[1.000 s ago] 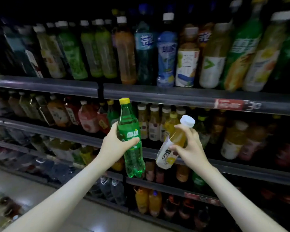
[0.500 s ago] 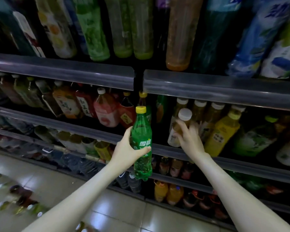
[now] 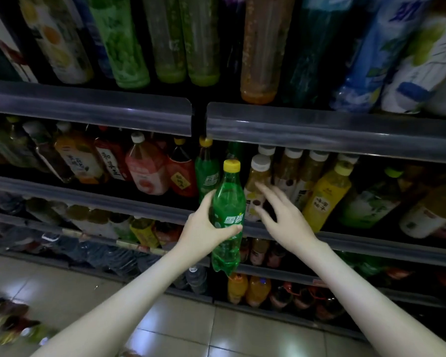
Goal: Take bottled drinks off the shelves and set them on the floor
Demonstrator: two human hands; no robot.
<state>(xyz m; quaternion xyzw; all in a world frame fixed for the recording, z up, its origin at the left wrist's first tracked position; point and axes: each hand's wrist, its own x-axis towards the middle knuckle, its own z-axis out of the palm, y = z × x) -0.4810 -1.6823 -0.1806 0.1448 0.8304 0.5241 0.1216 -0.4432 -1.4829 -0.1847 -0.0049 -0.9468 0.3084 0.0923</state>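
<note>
Right now the left hand (image 3: 206,228) grips a green soda bottle (image 3: 228,202) around its middle, with the thumb across the label and the fingers curled behind. The bottle stands nearly upright, its long axis close to vertical, with the yellow cap on top and the base hanging free below the hand. It is held in the air in front of the shelves and crosses the grey shelf edge (image 3: 371,243) in view.

Just right of the green bottle, the right hand (image 3: 283,215) is spread wide with straight fingers and holds nothing. Its fingertips lie over a white-capped juice bottle (image 3: 258,186) that stands upright on the shelf. The hand is blurred, so I cannot tell whether it touches that bottle.

Further right of the green bottle stands a yellow bottle (image 3: 327,197) with a yellow cap, packed close among its neighbours. Behind and left of the green bottle is a second green one (image 3: 206,176), on the same shelf.

Above the green bottle, another grey shelf edge (image 3: 319,124) hangs low over the caps and leaves little headroom. Below it, tiled floor (image 3: 178,318) lies bare between the forearms. Far to its lower left, several blurred bottles (image 3: 8,320) lie on the floor.
</note>
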